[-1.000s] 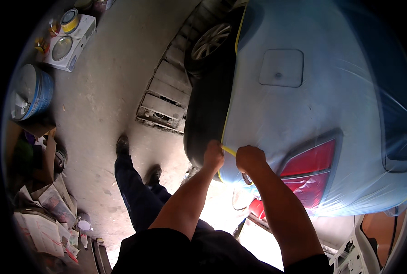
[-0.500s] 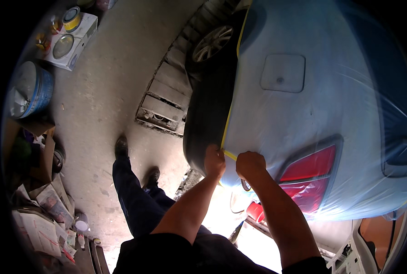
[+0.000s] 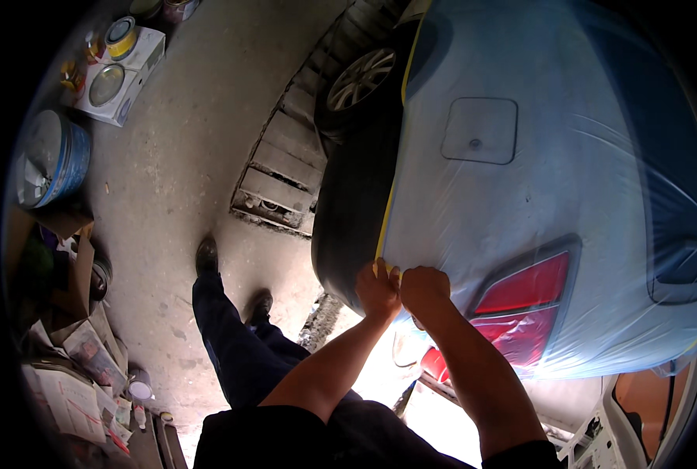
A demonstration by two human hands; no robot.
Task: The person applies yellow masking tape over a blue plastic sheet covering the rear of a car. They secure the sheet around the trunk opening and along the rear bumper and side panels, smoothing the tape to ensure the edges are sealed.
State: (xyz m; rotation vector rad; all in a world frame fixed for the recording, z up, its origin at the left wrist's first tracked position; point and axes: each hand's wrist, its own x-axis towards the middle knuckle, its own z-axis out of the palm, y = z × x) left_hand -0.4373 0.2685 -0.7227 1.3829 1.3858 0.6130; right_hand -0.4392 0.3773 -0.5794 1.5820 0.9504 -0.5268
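Observation:
A strip of yellow masking tape (image 3: 390, 199) runs along the lower edge of the clear plastic film (image 3: 473, 211) that covers the rear side of a car. Below that edge is the black bumper (image 3: 352, 211). At the tape's near end, my left hand (image 3: 379, 291) is closed, its fingertips pinching the yellow strip against the edge. Right beside it, my right hand (image 3: 424, 290) is curled closed over the tape; part of a roll seems to show beneath it, mostly hidden. The film-covered red tail light (image 3: 524, 285) is to the right of my hands.
Further off are the car's wheel (image 3: 361, 80) and a slatted floor grate (image 3: 282, 160). Along the left stand a blue bucket (image 3: 73, 156), a white box (image 3: 129, 82) with cans on it, and cardboard and papers (image 3: 90, 352). Behind my wrists lies a red object (image 3: 434, 364).
My left hand has moved right and slightly nearer, closing the gap to my right hand. The short tape span visible between them is now mostly covered.

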